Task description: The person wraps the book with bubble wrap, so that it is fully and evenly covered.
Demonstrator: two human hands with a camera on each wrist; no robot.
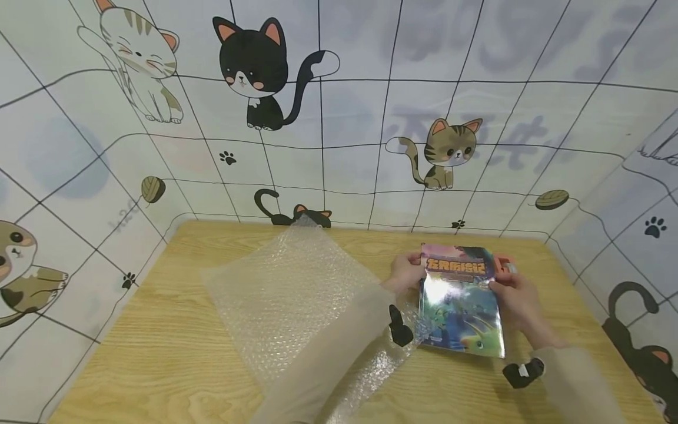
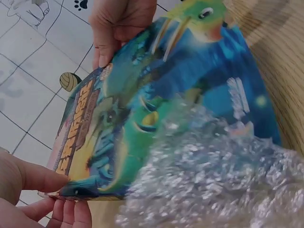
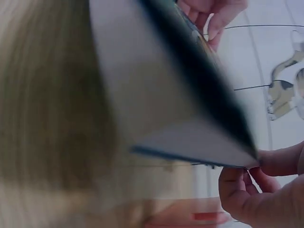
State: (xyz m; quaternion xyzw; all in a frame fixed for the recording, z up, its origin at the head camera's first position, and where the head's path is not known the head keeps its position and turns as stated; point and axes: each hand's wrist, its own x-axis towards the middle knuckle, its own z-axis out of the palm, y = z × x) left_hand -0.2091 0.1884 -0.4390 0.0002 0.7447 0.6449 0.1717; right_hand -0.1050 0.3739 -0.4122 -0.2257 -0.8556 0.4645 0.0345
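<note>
A picture book point(image 1: 461, 306) with a glossy dinosaur cover is held between both hands, tilted above the right side of the table. My left hand point(image 1: 406, 272) pinches its left edge, thumb on the cover and fingers behind, as the left wrist view shows. At the opposite edge my right hand point(image 1: 519, 300) pinches the book, whose underside and pages point(image 3: 142, 80) appear blurred in the right wrist view. A sheet of clear bubble wrap point(image 1: 296, 282) lies spread to the left, and part of it point(image 2: 213, 175) overlaps the book's lower corner in the left wrist view.
Just behind the book's right edge sits a red-orange object point(image 1: 505, 263), partly hidden, its kind unclear. The wood-grain table point(image 1: 153, 330) meets walls hung with a cat-patterned, gridded cloth point(image 1: 355, 159) at the back and both sides.
</note>
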